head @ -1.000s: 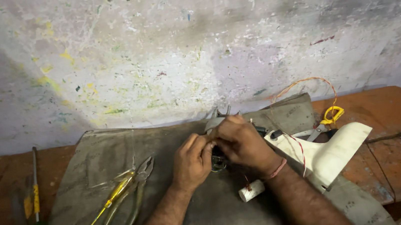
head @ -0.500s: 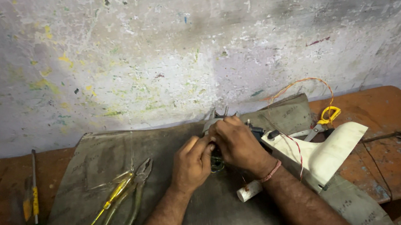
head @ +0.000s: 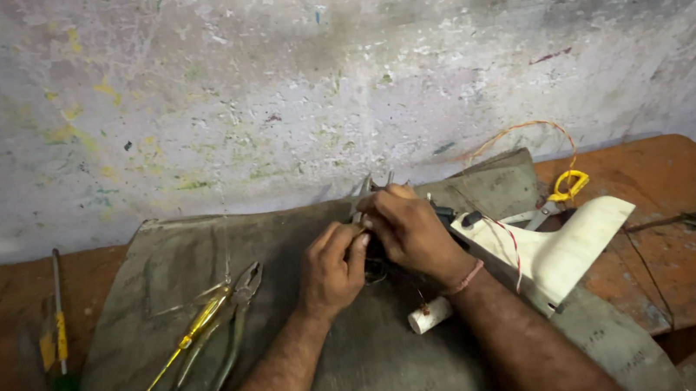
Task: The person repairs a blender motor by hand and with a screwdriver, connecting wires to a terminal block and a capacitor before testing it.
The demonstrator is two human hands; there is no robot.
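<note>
My left hand (head: 331, 263) and my right hand (head: 408, 228) meet over the middle of a grey cloth (head: 298, 367) on the wooden bench. Together they grip a small dark part (head: 376, 262) between their fingers; most of it is hidden. Thin metal tips (head: 364, 187) stick up just beyond my right fingers. A white plastic housing (head: 568, 245) with red wires lies right beside my right wrist. A short white tube (head: 428, 315) lies under my right forearm.
Pliers (head: 236, 322) and a yellow-handled screwdriver (head: 182, 345) lie on the cloth to the left. A green-handled screwdriver (head: 62, 368) rests on the bench (head: 686, 253) at far left. Yellow-handled scissors (head: 562, 193) and orange wire lie at back right. A stained wall stands behind.
Both hands stay together on the small part, with only slight finger movement. The view has shifted a little.
</note>
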